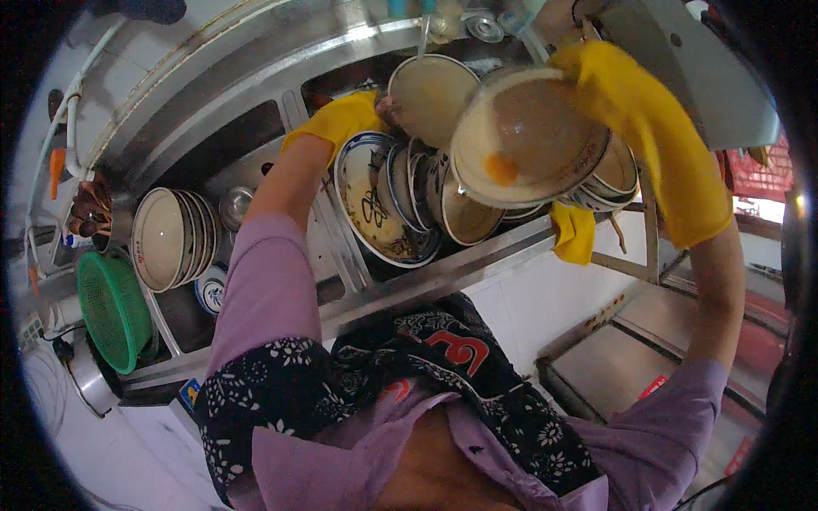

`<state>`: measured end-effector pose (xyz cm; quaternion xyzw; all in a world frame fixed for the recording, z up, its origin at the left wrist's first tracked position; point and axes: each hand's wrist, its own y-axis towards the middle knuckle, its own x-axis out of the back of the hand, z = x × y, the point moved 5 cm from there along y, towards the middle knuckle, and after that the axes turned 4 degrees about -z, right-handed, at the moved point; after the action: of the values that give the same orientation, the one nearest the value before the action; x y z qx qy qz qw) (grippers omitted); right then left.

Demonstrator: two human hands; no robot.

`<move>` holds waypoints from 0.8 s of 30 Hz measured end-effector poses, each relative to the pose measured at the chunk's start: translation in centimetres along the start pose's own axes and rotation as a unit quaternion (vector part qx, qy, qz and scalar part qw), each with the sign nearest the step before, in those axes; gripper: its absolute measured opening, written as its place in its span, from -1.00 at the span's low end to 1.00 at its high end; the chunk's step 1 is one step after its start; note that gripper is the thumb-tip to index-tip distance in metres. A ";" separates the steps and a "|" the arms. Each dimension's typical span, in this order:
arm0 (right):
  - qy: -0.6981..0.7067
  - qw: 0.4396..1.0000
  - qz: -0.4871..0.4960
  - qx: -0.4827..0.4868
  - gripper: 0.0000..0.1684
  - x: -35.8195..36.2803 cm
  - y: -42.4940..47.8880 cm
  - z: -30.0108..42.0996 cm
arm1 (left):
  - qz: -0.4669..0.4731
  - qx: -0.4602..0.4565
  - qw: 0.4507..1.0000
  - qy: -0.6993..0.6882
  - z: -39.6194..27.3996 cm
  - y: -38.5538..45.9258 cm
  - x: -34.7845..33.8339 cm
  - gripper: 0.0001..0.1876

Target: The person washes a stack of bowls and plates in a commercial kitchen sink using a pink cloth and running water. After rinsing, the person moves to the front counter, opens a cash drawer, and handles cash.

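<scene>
My right hand (585, 83), in a yellow rubber glove, grips the rim of a large ceramic bowl (543, 137) and holds it tilted above the stacked dishes. An orange blob clings inside this bowl, and its outline is slightly blurred. At the left edge of a second bowl (434, 96) is my left hand (354, 118), also gloved in yellow. A brownish lump (388, 112) shows at its fingertips, but the fingers' hold is hidden. Water (424, 35) runs down from above into that second bowl. Below my left hand leans a soiled oval plate (358, 191) with food scraps.
Dirty bowls (473, 214) crowd the steel sink (354, 255). On the left, stacked bowls (160, 239) stand on edge beside a green plastic colander (108, 313) and a metal ladle (236, 207). A yellow cloth or glove (574, 233) hangs over the sink's front edge.
</scene>
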<state>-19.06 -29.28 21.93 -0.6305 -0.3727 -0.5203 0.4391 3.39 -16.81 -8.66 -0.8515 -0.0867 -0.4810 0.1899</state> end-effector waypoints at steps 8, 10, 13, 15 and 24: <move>-0.020 0.990 -0.024 -0.139 -0.64 0.3 4.3 -3.2 | -0.064 -0.129 0.989 0.016 2.3 -1.6 1.8 -0.62; -0.029 0.986 -0.027 -0.160 -0.63 -1.1 5.1 -4.0 | -0.069 -0.108 0.990 -0.059 0.6 -2.8 2.9 -0.63; -0.049 0.983 -0.020 -0.176 -0.64 -2.4 7.5 -3.0 | -0.065 -0.040 0.959 -0.272 2.3 -2.7 3.2 -0.68; -0.064 0.978 -0.007 -0.200 -0.64 -4.0 8.3 -3.0 | -0.014 0.097 0.828 -0.553 1.4 -3.3 3.7 -0.73; -0.216 0.953 0.192 0.090 -0.59 -5.7 8.8 1.4 | -0.156 -0.054 0.750 -0.641 0.8 -10.1 15.4 -0.77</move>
<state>-11.46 -30.95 14.79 -0.7454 -0.3758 -0.2415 0.4949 8.74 -7.79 6.51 -0.9435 -0.2932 0.1509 -0.0341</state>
